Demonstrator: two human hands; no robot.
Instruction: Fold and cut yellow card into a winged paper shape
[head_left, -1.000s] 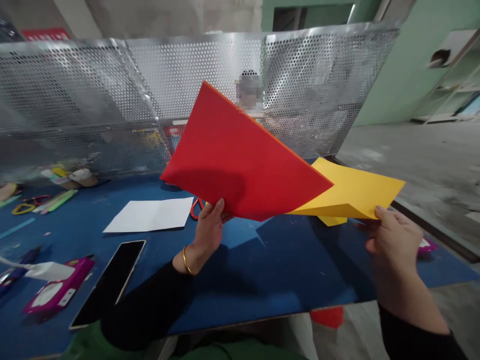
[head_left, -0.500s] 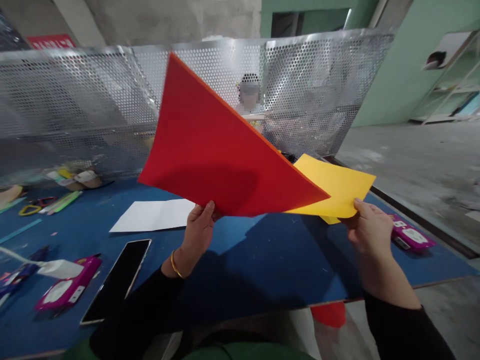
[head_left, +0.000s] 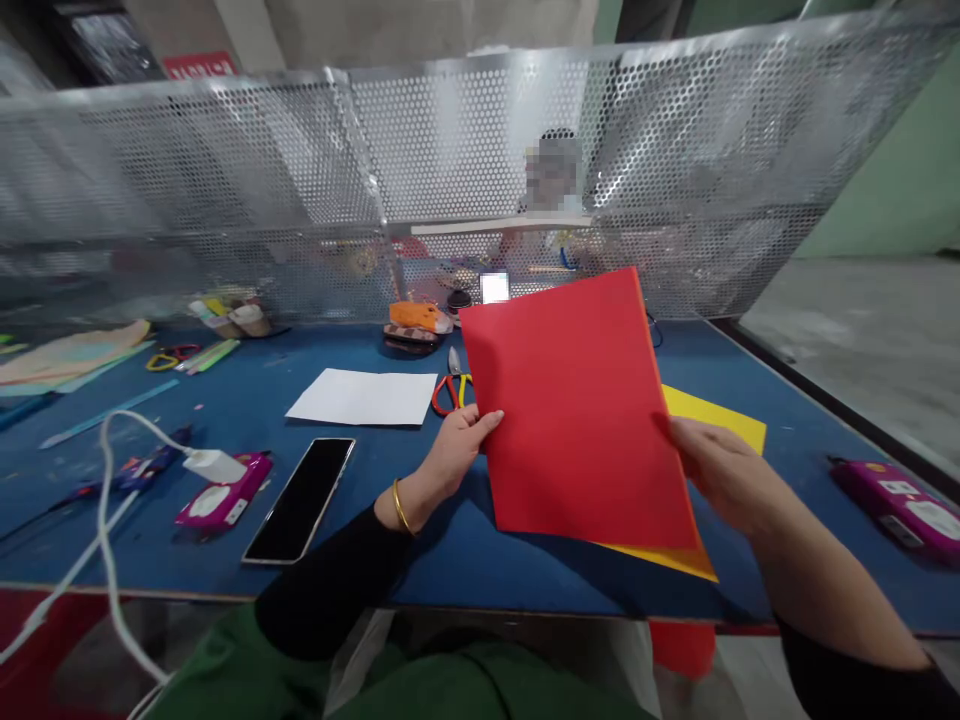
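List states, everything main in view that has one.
Red rectangular paper sheet, held up, left hand gripping one edge, right hand at the other
Yellow paper, partly hidden behind red sheet
White rectangular paper sheet, lying on blue table
Black flat phone, face up, screen dark
Red-and-yellow-handled metal scissors, lying down, partly hidden
White plastic charger, cable attached

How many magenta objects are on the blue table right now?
2. One magenta object lies just left of the phone; the other lies beyond the right hand, near the picture's right edge. More could be hidden behind the red sheet.
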